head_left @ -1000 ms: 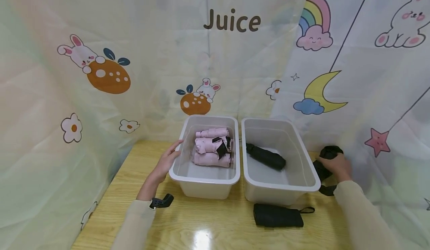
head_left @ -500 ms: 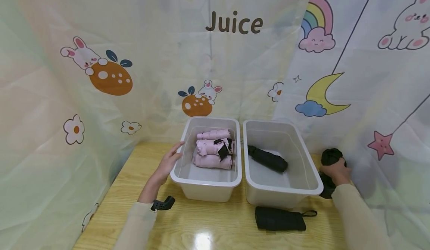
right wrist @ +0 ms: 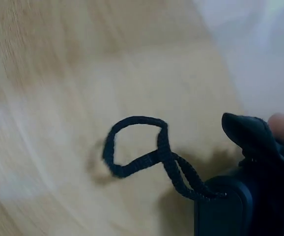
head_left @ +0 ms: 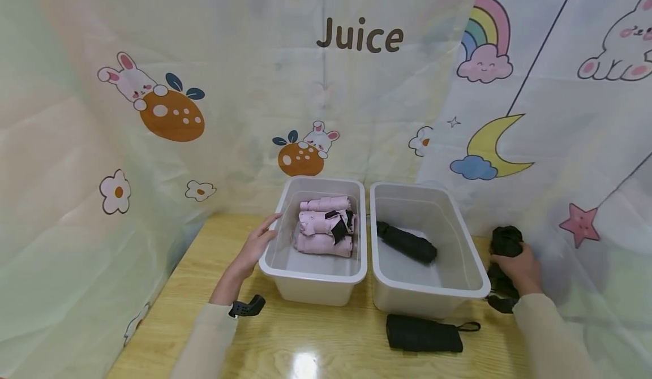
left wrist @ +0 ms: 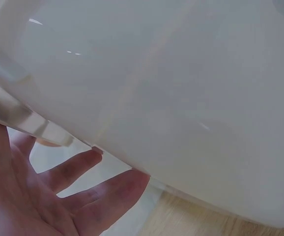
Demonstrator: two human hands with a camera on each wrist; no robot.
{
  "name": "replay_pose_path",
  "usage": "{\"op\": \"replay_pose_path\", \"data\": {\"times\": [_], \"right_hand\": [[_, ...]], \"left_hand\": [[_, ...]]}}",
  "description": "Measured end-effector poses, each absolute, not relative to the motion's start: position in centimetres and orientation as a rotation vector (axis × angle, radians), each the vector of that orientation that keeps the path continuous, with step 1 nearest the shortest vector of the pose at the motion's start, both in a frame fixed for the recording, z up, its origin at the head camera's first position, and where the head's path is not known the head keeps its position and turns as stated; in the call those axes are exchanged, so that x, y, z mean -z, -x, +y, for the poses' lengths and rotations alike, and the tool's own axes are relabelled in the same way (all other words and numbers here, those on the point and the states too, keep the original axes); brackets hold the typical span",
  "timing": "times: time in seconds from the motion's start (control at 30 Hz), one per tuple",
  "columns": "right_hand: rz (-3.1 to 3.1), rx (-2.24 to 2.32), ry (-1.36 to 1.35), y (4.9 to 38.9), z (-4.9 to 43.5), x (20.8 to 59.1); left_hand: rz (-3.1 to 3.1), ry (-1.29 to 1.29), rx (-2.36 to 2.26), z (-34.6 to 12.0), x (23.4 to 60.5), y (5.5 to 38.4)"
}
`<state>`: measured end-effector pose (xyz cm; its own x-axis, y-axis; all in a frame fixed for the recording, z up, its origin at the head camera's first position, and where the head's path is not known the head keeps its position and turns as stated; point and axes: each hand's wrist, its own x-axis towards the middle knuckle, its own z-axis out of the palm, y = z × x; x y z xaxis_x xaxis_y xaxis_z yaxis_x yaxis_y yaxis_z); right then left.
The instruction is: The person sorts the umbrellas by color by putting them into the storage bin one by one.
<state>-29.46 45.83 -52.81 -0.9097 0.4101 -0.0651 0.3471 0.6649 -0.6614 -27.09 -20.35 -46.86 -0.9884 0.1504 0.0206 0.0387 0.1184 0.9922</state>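
Observation:
To the right of the right-hand bin, my right hand (head_left: pixel 520 268) grips a black folded umbrella (head_left: pixel 506 241) around its middle, low by the table. Its handle end (right wrist: pixel 220 209) and loop strap (right wrist: pixel 136 167) show in the right wrist view; the fingers are mostly out of that frame. My left hand (head_left: pixel 253 247) touches the left wall of the left-hand bin (head_left: pixel 313 278). Its fingers (left wrist: pixel 115 196) lie loosely extended against the plastic in the left wrist view. Several rolled pink umbrellas (head_left: pixel 326 246) lie in that bin. One black folded umbrella (head_left: pixel 407 243) lies in the right-hand bin (head_left: pixel 430 288).
Another black folded umbrella (head_left: pixel 424 334) with a strap lies on the wooden table (head_left: pixel 275 342) in front of the right-hand bin. The two bins stand side by side with a narrow gap. A printed curtain (head_left: pixel 234 85) hangs close behind and at both sides.
The head view has shifted slightly. My right hand has edged a little right and nearer while staying on the black umbrella. My left hand keeps its place at the bin.

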Motion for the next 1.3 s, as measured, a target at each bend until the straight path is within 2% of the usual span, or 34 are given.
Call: {"op": "replay_pose_path", "data": {"times": [0.3,0.67,1.03,1.3], "right_hand": [[-2.8,-1.015,0.37,30.1,45.6,47.8],[-2.819,-0.946,0.187,29.6,43.6,41.5],[-2.843,-0.897,0.016,28.8,40.3,36.5],[-2.826,-0.897,-0.125,29.0,37.4,35.3]], "left_hand": [[2.231,-0.186,-2.013,-21.0,45.1,26.2],[2.284,-0.202,-1.994,-21.3,46.6,26.9],[2.262,-0.215,-1.97,-20.2,43.8,25.3],[2.268,-0.207,-1.989,-20.5,46.5,26.8]]}}
